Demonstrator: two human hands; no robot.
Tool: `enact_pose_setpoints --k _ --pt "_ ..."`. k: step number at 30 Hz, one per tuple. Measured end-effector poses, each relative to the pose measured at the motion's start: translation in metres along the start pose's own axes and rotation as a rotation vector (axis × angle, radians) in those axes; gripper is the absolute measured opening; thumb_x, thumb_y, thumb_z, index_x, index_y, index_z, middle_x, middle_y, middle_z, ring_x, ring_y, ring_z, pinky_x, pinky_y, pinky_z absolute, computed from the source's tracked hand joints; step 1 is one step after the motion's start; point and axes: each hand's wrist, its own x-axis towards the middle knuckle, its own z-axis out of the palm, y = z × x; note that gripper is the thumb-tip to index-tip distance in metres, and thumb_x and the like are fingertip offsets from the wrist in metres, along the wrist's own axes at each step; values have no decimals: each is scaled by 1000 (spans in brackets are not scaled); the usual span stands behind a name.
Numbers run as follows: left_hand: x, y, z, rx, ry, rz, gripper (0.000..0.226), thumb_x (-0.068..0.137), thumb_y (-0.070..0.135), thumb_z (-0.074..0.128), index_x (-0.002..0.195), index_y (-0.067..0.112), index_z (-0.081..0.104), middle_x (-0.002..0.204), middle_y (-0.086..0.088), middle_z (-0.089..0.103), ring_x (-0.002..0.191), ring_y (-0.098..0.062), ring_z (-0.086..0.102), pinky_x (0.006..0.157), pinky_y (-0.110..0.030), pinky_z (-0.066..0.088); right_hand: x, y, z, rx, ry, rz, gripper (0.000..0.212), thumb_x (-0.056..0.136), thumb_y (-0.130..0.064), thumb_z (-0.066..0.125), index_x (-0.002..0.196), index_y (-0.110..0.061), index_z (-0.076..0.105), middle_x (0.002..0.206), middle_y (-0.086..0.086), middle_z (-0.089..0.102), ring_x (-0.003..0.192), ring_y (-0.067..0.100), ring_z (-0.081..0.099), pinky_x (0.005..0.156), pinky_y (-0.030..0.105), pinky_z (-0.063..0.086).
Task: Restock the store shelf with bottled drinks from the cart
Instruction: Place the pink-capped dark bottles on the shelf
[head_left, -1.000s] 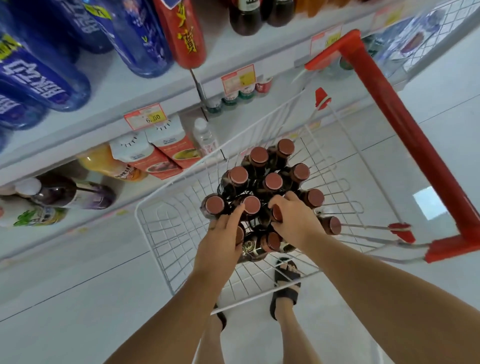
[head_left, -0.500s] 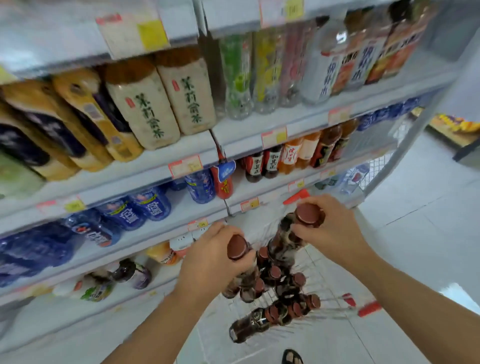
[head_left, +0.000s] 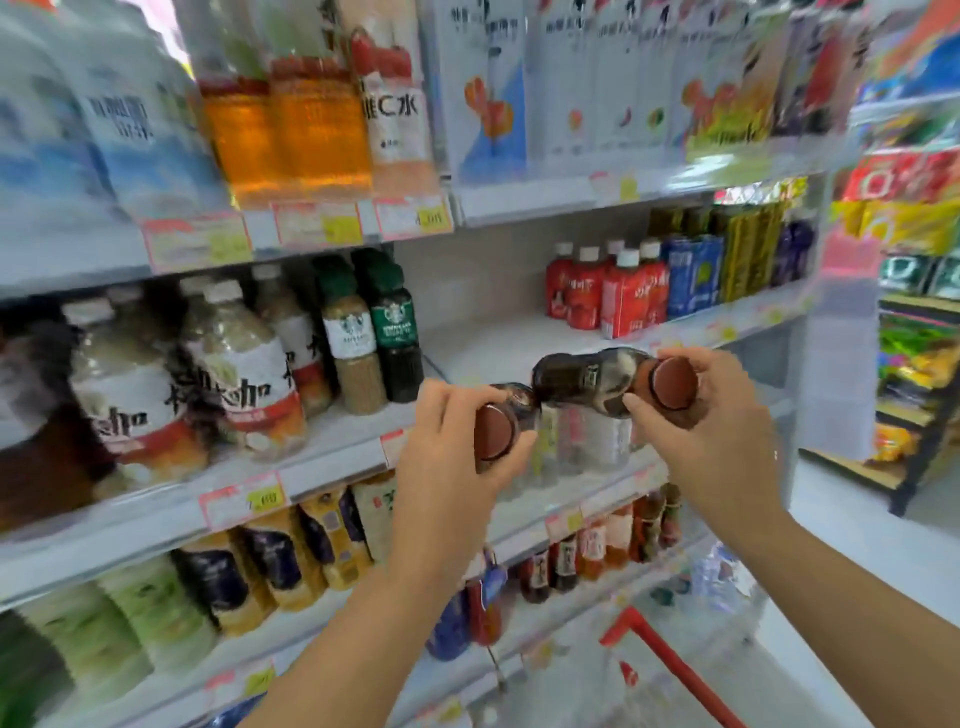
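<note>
My left hand grips a dark bottled drink by its brown cap end, the cap facing me. My right hand holds a second dark bottle the same way, lying nearly level and pointing left toward the shelf. Both bottles hover in front of a bare white stretch of the middle shelf, between the Starbucks bottles and the red bottles. Only the cart's red handle shows, at the bottom right.
Large pale bottles fill the middle shelf's left side. Blue and gold cans stand at its right end. Shelves above and below are packed with drinks and price tags. A snack rack stands across the aisle to the right.
Both hands took a bottle each out of the cart and raised them to the middle shelf. My view swung up from the cart to the shelves.
</note>
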Motion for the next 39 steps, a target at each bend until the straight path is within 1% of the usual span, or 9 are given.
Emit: enact_pose_setpoints --k 4,8,12,15,17,22,30,35,39 --pt "26 -12 6 39 93 73 38 78 25 73 106 21 48 98 5 38 80 1 38 74 -14 40 34 -7 16 21 65 -44 42 74 -15 76 106 -27 52 98 -25 47 96 17 55 86 38 52" --pt "36 -28 24 59 139 13 37 79 30 69 108 23 47 99 13 31 81 0 41 73 -11 42 69 12 39 36 79 -31 43 75 -16 76 113 -20 55 101 -9 53 98 19 56 88 41 52" --pt "48 -35 46 96 183 -55 35 79 40 61 107 27 46 99 18 29 81 3 43 72 -2 39 101 37 62 104 32 13 46 78 -15 73 120 -14 55 109 -3 56 101 11 54 86 15 43" --pt "60 -37 62 114 222 -147 33 79 38 66 105 31 47 93 22 29 93 16 44 73 4 35 133 50 81 213 -14 63 50 79 -15 71 126 -17 53 97 -14 57 81 -7 55 71 0 40" --pt "67 -38 72 100 244 -208 36 79 30 70 104 35 46 99 22 35 97 19 41 77 4 33 158 57 96 286 -42 77 52 80 -16 71 128 -18 51 95 -13 58 76 -3 54 71 4 43" --pt "79 -43 87 94 358 -344 39 76 25 73 103 36 47 99 17 40 96 18 43 75 3 34 202 68 139 485 -214 134 45 82 -17 69 124 -14 53 118 -1 59 110 12 56 96 26 43" --pt "93 -42 99 80 392 -321 41 75 27 74 105 39 49 99 18 44 94 9 48 77 -2 38 187 115 180 458 -662 152 61 77 -9 72 129 -23 42 118 -8 56 113 9 53 97 27 40" --pt "91 -40 102 76 373 -298 40 75 37 64 112 40 48 104 20 46 97 11 48 80 -1 37 185 129 186 268 -524 112 53 76 -22 75 120 -14 47 104 -2 60 99 18 59 85 35 49" --pt "87 -40 99 89 325 -308 43 80 40 67 114 49 43 110 23 49 103 9 49 84 -3 37 194 128 196 247 -490 178 63 75 -19 76 127 -8 43 119 11 61 109 27 59 92 42 48"
